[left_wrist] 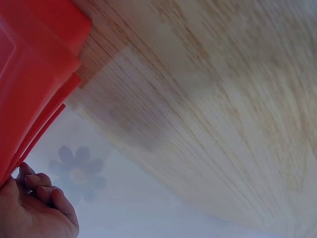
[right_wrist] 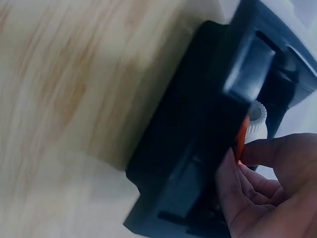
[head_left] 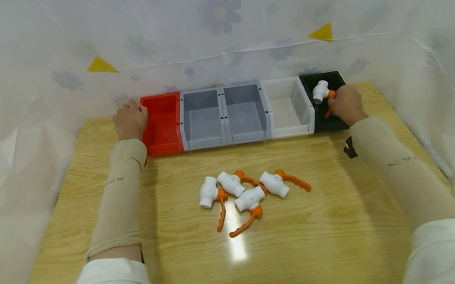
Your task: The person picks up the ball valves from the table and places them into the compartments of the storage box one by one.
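Note:
My right hand (head_left: 347,103) pinches the orange handle of a white ball valve (head_left: 321,92) at the black bin (head_left: 327,125). In the right wrist view, thumb and fingers close on the orange handle (right_wrist: 242,136) beside the bin's wall, which hides part of the valve. My left hand (head_left: 131,120) grips the left rim of the red bin (head_left: 164,147), its fingers curled outside the wall in the left wrist view. Several more white ball valves with orange handles lie grouped on the table, among them one with its handle pointing right (head_left: 274,184).
Two grey bins (head_left: 206,142) and a white bin (head_left: 291,130) stand in a row between the red and black ones, along the back of the wooden table (head_left: 306,254). A flowered white sheet (head_left: 181,22) with yellow triangles hangs behind them.

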A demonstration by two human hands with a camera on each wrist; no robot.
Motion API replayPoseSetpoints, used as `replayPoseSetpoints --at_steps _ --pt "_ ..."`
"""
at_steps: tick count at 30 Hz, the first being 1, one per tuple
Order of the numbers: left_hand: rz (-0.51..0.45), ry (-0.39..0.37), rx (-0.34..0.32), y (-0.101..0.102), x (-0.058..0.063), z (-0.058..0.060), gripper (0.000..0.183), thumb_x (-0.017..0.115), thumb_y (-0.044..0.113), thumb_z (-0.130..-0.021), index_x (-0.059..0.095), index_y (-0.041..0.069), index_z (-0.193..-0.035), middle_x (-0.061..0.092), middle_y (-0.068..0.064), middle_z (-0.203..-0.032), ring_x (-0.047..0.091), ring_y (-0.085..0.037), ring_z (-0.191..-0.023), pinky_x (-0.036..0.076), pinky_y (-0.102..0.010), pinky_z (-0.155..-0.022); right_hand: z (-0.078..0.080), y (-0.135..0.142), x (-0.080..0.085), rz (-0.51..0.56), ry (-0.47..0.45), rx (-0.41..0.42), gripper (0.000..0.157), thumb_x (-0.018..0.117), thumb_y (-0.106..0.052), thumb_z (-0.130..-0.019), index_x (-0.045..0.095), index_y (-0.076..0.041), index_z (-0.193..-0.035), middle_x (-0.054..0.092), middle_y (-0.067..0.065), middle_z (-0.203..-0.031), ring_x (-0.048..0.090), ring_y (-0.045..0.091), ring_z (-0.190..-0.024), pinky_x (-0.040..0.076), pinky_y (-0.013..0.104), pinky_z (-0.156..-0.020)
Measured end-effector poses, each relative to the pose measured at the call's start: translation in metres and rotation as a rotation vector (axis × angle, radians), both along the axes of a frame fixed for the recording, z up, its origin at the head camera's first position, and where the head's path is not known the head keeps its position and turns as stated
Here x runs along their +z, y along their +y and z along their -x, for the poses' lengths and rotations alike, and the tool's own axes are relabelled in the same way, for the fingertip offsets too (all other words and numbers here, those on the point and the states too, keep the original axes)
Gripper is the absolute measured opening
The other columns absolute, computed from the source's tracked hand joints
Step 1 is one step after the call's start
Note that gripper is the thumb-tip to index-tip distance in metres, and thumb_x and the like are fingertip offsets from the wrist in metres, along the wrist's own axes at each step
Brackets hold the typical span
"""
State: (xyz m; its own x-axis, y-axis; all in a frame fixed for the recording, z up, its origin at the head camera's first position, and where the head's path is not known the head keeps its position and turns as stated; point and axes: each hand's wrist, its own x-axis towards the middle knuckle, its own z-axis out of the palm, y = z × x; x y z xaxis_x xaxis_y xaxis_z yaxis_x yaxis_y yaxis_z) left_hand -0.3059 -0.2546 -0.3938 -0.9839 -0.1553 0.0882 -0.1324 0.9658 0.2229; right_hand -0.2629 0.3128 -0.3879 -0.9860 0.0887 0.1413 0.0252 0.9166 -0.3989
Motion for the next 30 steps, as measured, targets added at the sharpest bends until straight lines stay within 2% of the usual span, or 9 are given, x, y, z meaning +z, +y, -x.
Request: replayPoseSetpoints --at_steps 4,7,15,24,30 --pt "-0.006 0.000 -0.001 0.000 -0.002 -0.003 0.046 0.019 0.028 -0.097 0.045 -0.008 -0.110 0.050 -0.028 -0.107 0.047 -0.045 -0.098 0.035 -0.056 -0.087 -0.002 -0.005 -0.006 0.024 -0.044 -0.029 0.033 0.049 -0.008 -0.087 0.049 0.000 -0.055 0.042 0.008 -0.045 0.042 0.024 -0.038 0.035 0.035 -0.036" --pt "-0.008 0.013 0.004 0.000 -0.003 -0.005 0.045 0.020 0.027 -0.097 0.045 -0.008 -0.108 0.051 -0.028 -0.106 0.047 -0.045 -0.097 0.036 -0.056 -0.087 -0.002 -0.007 -0.011 0.014 -0.031 -0.030 0.032 0.050 -0.008 -0.086 0.050 0.001 -0.056 0.043 0.009 -0.045 0.042 0.024 -0.039 0.035 0.035 -0.037" --pt "0.000 0.025 0.003 0.003 -0.004 -0.003 0.046 0.019 0.028 -0.097 0.045 -0.008 -0.109 0.051 -0.027 -0.105 0.048 -0.045 -0.096 0.036 -0.056 -0.086 0.001 -0.009 -0.024 0.038 -0.065 -0.064 0.027 0.050 -0.009 -0.086 0.051 0.002 -0.061 0.048 0.013 -0.052 0.047 0.029 -0.045 0.037 0.037 -0.040" --pt "-0.011 0.062 0.001 0.005 -0.002 -0.004 0.044 0.021 0.027 -0.097 0.046 -0.008 -0.105 0.051 -0.028 -0.104 0.048 -0.045 -0.095 0.036 -0.055 -0.085 0.003 -0.009 -0.028 0.042 -0.056 -0.083 0.025 0.051 -0.010 -0.086 0.053 0.004 -0.066 0.050 0.016 -0.057 0.049 0.031 -0.049 0.038 0.039 -0.042" --pt "-0.016 0.044 -0.009 0.004 -0.002 -0.005 0.043 0.021 0.026 -0.097 0.046 -0.008 -0.105 0.051 -0.028 -0.103 0.048 -0.046 -0.095 0.036 -0.056 -0.085 0.004 -0.010 -0.030 0.044 -0.066 -0.096 0.026 0.052 -0.011 -0.087 0.054 0.006 -0.067 0.052 0.018 -0.060 0.050 0.032 -0.051 0.039 0.040 -0.043"
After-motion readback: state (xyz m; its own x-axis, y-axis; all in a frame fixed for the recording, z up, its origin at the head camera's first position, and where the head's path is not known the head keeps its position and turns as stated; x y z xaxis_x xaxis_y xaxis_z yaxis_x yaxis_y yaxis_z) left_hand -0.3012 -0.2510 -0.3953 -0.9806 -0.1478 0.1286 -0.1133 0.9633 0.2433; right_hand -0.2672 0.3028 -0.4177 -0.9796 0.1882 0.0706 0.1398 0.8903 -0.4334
